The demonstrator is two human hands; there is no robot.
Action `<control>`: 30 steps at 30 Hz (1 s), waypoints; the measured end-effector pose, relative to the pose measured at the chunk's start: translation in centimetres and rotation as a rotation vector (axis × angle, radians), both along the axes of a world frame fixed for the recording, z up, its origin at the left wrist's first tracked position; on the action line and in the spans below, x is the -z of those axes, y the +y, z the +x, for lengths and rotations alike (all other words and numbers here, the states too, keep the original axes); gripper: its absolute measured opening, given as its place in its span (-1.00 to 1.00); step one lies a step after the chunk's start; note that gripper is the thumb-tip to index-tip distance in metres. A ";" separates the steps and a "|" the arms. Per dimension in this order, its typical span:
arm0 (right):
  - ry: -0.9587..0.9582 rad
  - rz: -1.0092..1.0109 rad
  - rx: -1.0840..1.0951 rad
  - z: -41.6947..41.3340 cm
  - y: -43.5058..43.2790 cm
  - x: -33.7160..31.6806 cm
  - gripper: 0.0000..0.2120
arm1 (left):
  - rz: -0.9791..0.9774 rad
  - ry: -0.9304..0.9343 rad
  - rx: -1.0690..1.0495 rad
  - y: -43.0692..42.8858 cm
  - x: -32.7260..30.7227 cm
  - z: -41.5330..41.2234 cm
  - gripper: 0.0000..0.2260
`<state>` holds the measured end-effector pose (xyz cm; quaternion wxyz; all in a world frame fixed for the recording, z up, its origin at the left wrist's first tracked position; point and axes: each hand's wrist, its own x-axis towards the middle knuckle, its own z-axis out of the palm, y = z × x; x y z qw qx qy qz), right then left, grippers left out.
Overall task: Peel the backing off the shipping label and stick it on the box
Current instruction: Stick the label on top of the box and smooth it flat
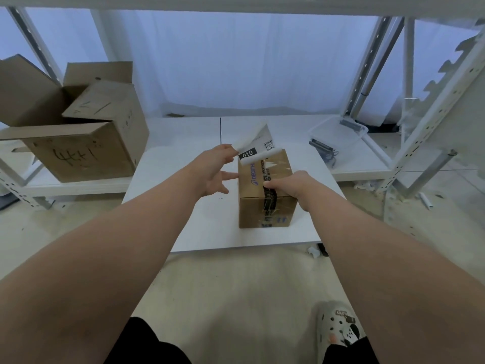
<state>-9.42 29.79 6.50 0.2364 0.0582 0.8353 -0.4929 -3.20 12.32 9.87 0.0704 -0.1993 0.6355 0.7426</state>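
A small taped cardboard box (267,195) stands on a low white table (199,227). My left hand (215,169) pinches a corner of the white shipping label (258,141) between thumb and forefinger, holding it lifted over the box's far left edge. The label shows a black "010" patch and a QR code. A curled white strip, apparently the backing (262,156), lies along the box's far top edge. My right hand (291,186) rests on the box top with curled fingers, its thumb pressing near the black tape.
A large open cardboard box (78,143) sits on the low shelf at left. A clear plastic tray (338,135) with dark items lies at the right back. White metal racking posts (430,137) rise on both sides. My shoe (338,329) is on the floor below.
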 end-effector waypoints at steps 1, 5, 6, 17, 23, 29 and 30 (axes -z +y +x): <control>0.002 -0.022 0.007 0.0 0.0 0.1 -0.17 | 0.006 0.004 0.002 0.0 0.1 -0.1 -0.79; 0.071 -0.107 -0.030 0.0 0.2 0.0 -0.36 | -0.013 0.017 -0.005 -0.5 0.7 0.0 -0.94; 0.109 -0.137 -0.042 0.1 0.3 -0.3 -0.42 | -0.026 0.017 -0.003 -0.8 0.8 0.0 -0.91; 0.540 0.590 -0.347 3.0 -1.3 -1.7 -0.32 | -0.101 -0.019 0.006 -3.6 1.3 2.0 -0.42; 0.553 0.463 -0.221 4.6 -4.6 -1.2 -0.18 | -0.137 -0.019 -0.068 -4.0 1.0 3.3 -0.24; 0.709 0.559 -0.288 6.2 -6.9 -1.0 -0.36 | -0.087 0.000 -0.180 -5.3 0.3 3.4 -0.21; 0.752 0.549 -0.297 6.5 -7.3 -0.9 -0.45 | -0.081 -0.009 -0.173 -5.3 0.2 3.5 -0.19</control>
